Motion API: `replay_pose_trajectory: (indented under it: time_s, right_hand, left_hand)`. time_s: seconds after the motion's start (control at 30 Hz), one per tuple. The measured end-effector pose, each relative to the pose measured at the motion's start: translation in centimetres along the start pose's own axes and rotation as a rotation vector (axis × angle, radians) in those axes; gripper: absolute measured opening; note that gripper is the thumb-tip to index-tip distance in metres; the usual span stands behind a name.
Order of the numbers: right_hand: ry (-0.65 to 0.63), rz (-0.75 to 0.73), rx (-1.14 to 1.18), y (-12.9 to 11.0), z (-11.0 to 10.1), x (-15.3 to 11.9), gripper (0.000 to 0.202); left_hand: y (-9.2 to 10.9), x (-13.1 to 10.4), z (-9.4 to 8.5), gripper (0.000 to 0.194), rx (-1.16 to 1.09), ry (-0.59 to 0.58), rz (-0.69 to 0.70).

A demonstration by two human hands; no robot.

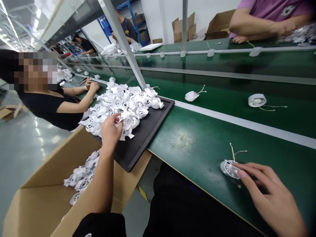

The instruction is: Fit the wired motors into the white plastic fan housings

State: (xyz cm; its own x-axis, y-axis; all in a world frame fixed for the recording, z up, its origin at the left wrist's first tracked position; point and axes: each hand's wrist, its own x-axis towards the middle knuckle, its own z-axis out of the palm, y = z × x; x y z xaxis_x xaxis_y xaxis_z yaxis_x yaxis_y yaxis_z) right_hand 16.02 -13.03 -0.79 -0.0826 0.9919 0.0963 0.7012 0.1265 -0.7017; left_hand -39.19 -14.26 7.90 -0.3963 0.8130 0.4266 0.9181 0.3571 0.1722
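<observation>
My left hand reaches to the near side of a heap of white plastic parts, thumb and fingers closed around the edge of one white part. The heap lies on a black tray at the table's edge. At the right, my right hand has its thumb and fingertips on a small round white fan-like piece, which rests on the green table. Two thin wires stick up from that piece.
A cardboard box with more white parts stands below the tray. Wired round pieces lie beyond the white strip. A metal post rises behind the heap. Co-workers sit at the left and across the table.
</observation>
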Motion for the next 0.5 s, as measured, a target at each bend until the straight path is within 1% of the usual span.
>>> replay_pose_trajectory:
  time_s: [0.07,0.1,0.17,0.23,0.27,0.33,0.37,0.4,0.43,0.47,0.5]
  right_hand:
    - [0.022,0.005,-0.031,-0.1,-0.3,0.4,0.046]
    - [0.042,0.012,-0.033,-0.4,-0.4,0.5,0.046]
    - [0.085,0.023,-0.014,-1.2,-0.5,0.4,0.045]
    - [0.173,0.002,0.019,-2.1,-0.7,0.1,0.042]
    - [0.241,-0.020,0.029,-2.6,-0.7,-0.2,0.039]
    - [0.407,-0.095,0.024,-3.5,-0.8,-0.8,0.032]
    - [0.477,-0.142,0.017,-4.0,-0.6,-1.1,0.029]
    - [0.515,-0.191,0.019,-4.6,-0.4,-1.4,0.029]
    - [0.509,-0.241,0.037,-5.4,0.1,-1.7,0.033]
    - [0.460,-0.279,0.082,-6.4,0.7,-1.8,0.037]
    - [0.374,-0.306,0.149,-7.5,1.6,-1.9,0.042]
  left_hand:
    - [-0.2,1.2,0.4,0.040,-0.002,0.019,0.034]
    - [-0.2,1.9,0.5,0.041,-0.008,0.009,0.045]
    - [-0.3,3.5,0.6,0.038,-0.035,-0.056,0.040]
    - [-0.6,5.2,0.3,0.033,-0.075,-0.094,0.020]
    - [-0.7,5.9,-0.1,0.034,-0.090,-0.068,0.020]
    - [-0.4,6.6,-1.1,0.039,-0.099,0.080,0.032]
    - [0.1,6.4,-1.6,0.041,-0.102,0.170,0.031]
    - [1.1,5.9,-2.1,0.042,-0.115,0.242,0.024]
    - [2.6,5.0,-2.3,0.041,-0.159,0.290,0.009]
    - [4.6,3.7,-2.2,0.040,-0.249,0.296,-0.009]
    - [7.1,1.9,-1.9,0.040,-0.381,0.260,-0.031]
